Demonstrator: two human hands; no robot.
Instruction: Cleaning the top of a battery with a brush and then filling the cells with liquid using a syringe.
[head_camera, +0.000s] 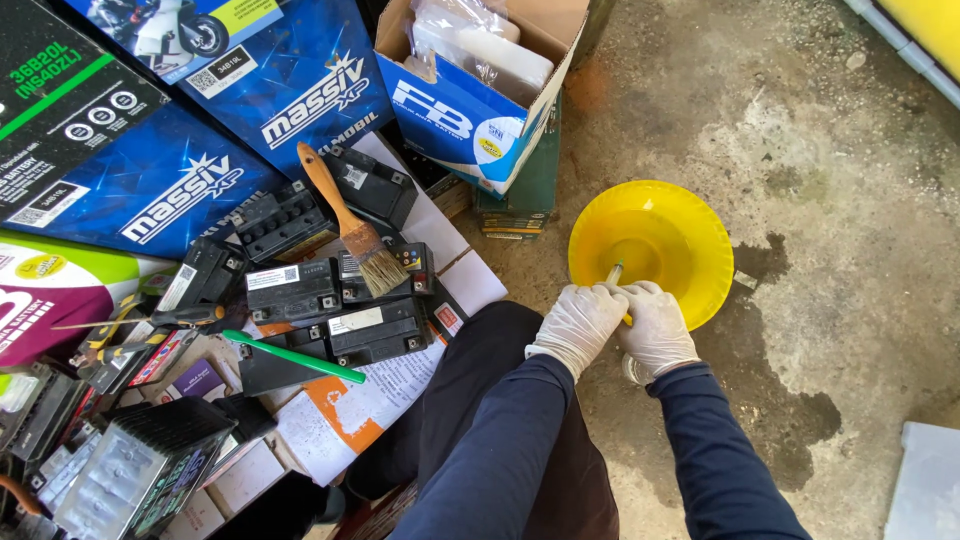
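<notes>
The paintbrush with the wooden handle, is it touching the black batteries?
Touching. The head view shows the paintbrush lying across the black batteries, its bristles resting on top of them with no gap.

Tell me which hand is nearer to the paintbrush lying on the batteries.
Left. The left hand is at the near rim of the yellow funnel, on the side facing the paintbrush. The right hand sits just beyond it, farther from the brush. Neither touches the brush.

Wooden-handled paintbrush (348, 214) lies on cluster of small black batteries (330, 290); green plastic rod (295, 358) just below, open blue-white cardboard box (480, 95) above-right, blue cartons (240, 110) above-left.
</notes>
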